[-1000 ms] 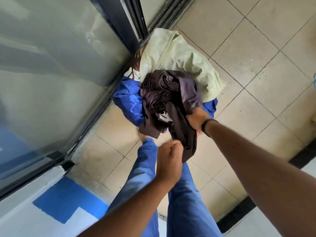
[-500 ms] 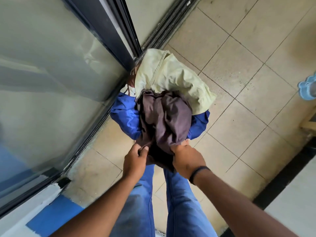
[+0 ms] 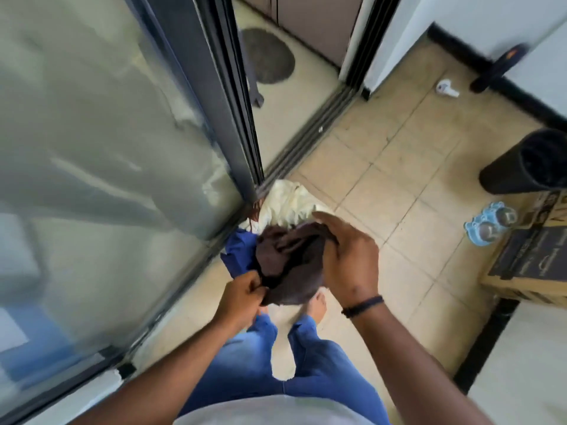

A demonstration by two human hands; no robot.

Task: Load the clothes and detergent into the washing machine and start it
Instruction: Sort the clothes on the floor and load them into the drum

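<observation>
Both hands hold a dark brown garment [image 3: 288,265]: left hand [image 3: 241,297] pinches its edge, right hand [image 3: 349,262] cups its side. Pale and blue clothes [image 3: 288,200] lie on the floor [image 3: 399,185] below.

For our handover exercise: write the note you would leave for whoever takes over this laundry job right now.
Left hand pinches the lower edge of the dark brown garment. Right hand cups its right side.
The cream garment and blue garment lie on the tiled floor by the sliding glass door.
Done: brown garment in hand.
Left: gather the rest, load the machine, add detergent, start it. Neither machine nor detergent is in view.
</observation>
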